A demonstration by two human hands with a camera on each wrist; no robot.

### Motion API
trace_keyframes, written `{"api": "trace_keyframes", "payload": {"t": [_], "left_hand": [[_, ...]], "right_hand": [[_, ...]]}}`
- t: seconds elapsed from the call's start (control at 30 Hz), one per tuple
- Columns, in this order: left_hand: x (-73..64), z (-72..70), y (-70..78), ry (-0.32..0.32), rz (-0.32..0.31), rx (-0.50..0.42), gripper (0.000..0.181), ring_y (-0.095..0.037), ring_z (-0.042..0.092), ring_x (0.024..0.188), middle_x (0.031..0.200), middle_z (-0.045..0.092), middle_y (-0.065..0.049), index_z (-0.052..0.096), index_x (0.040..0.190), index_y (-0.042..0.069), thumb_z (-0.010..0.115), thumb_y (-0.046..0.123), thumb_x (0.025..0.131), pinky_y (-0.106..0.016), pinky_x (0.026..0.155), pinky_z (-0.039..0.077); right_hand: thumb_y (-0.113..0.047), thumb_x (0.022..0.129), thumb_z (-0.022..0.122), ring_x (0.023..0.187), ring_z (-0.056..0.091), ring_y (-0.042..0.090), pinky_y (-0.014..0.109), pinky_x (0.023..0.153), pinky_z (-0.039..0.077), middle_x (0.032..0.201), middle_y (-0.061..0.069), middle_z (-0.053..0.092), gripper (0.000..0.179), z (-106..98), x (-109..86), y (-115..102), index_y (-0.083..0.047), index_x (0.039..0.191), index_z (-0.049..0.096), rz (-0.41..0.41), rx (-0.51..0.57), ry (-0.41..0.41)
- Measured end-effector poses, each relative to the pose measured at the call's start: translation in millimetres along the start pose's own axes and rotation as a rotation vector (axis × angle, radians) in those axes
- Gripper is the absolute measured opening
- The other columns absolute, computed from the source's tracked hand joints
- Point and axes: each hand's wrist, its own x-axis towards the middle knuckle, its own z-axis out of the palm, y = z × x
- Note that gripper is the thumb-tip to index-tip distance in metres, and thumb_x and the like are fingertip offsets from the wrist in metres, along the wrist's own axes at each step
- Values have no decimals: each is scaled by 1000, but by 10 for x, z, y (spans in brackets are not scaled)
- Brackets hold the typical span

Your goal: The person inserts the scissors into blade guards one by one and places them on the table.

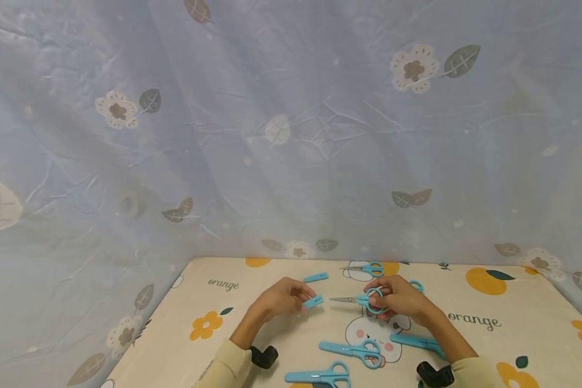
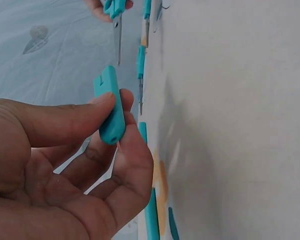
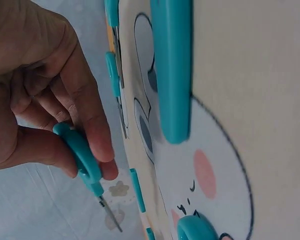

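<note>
My left hand [image 1: 287,297] pinches a small turquoise scissors cover [image 2: 110,107] between thumb and fingers, with its slotted end turned toward the right hand. In my right hand [image 1: 401,296] is a pair of scissors [image 1: 345,299], gripped at the turquoise handles [image 3: 80,155]. Its bare metal blades are together and point left at the cover, a short gap away. Both hands are above the table. A second loose cover [image 1: 316,277] lies just beyond the left hand.
Uncovered scissors [image 1: 372,269] lie at the back, and another handle [image 1: 417,285] shows behind the right hand. Covered scissors lie in front [image 1: 351,350], with another pair [image 1: 317,376] nearer. A turquoise cover [image 1: 414,341] runs under the right forearm. A patterned curtain [image 1: 291,178] hangs behind the table.
</note>
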Motion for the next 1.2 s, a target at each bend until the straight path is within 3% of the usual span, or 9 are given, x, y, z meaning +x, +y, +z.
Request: {"api": "trace_keyframes", "payload": {"t": [0.13,0.43,0.77,1.2], "left_hand": [[-22,-47,26,-13,-34,-38,38,-19,69,99,117,76,-12,78,118,1,66,-16,86,-28,72,58],[-10,-99,41,-97,-65,-127,31,-14,68,77,113,80,-13,76,121,-3,72,-11,92,-25,66,55],[-20,-118,88,-145,-76,-174,26,-14,75,87,105,81,-8,78,120,-4,75,-6,94,-29,76,64],[-76,-68,179,-181,-107,-197,24,-13,73,85,97,80,-2,80,116,-3,79,-2,93,-28,74,63]], "right_hand": [[-15,105,68,87,74,22,37,73,66,98,8,74,51,-49,-68,11,13,146,53,19,34,-12],[-21,106,69,95,74,22,39,79,67,104,7,74,54,-147,-338,54,10,148,52,71,96,-18],[-23,107,68,99,76,19,35,82,66,104,4,76,56,-271,-589,63,9,150,50,115,185,-36],[-23,109,65,100,75,13,31,80,66,104,-3,78,54,-263,-791,107,10,150,51,89,205,-90]]}}
